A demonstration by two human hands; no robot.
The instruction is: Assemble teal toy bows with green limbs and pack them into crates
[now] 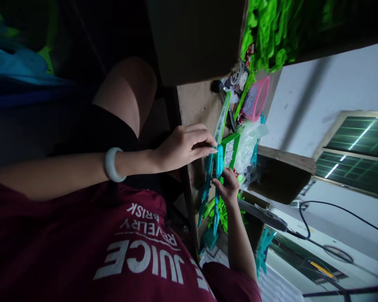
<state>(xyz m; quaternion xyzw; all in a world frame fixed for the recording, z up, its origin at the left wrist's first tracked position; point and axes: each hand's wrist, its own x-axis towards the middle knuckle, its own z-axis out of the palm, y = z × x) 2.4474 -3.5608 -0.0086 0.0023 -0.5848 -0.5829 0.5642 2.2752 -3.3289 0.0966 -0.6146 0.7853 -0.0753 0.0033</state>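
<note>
My left hand (189, 147), with a pale bangle on the wrist, reaches over the worktable with thumb and fingertips pinched together. Its fingertips meet the upper end of a long teal plastic part (219, 161); anything small between them is hidden. From the other side, my right hand (228, 184) grips that same part between thumb and curled fingers. A second slim teal piece (204, 197) lies close alongside. Beyond the left fingertips is a long bright-green and clear plastic piece (223, 119). Just behind the held part stands a green tray (234, 151) containing many small silvery pieces.
The view is turned sideways. A pink basket (256, 98), clear plastic bags (248, 138) and a big cardboard box (195, 42) surround the worktable (192, 100). Bright-green plastic parts (267, 33) are heaped beyond the box. A dark corded tool (267, 216) hangs near my right forearm.
</note>
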